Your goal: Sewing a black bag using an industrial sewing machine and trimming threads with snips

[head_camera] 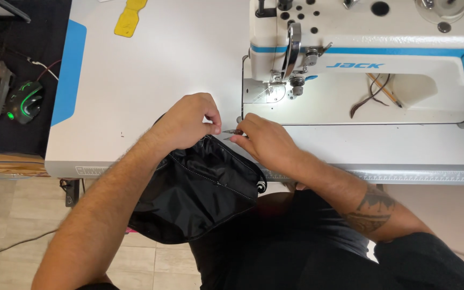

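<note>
Black fabric (200,188) sits just in front of the sewing machine (361,59), left hand (186,121) pinching its edge taut so right hand (261,139) can pinch small snips (231,132) against it.

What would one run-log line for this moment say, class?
left hand: pinches black fabric edge | right hand: holds small metal snips at edge | sewing machine: behind, untouched

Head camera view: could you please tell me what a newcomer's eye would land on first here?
Most striking is the white sewing machine at the upper right of the white table, its needle area lit. At the table's front edge, the left hand and right hand meet, pinching the edge of a black fabric piece that hangs toward the lap. A yellow strip lies at the far edge.
</note>
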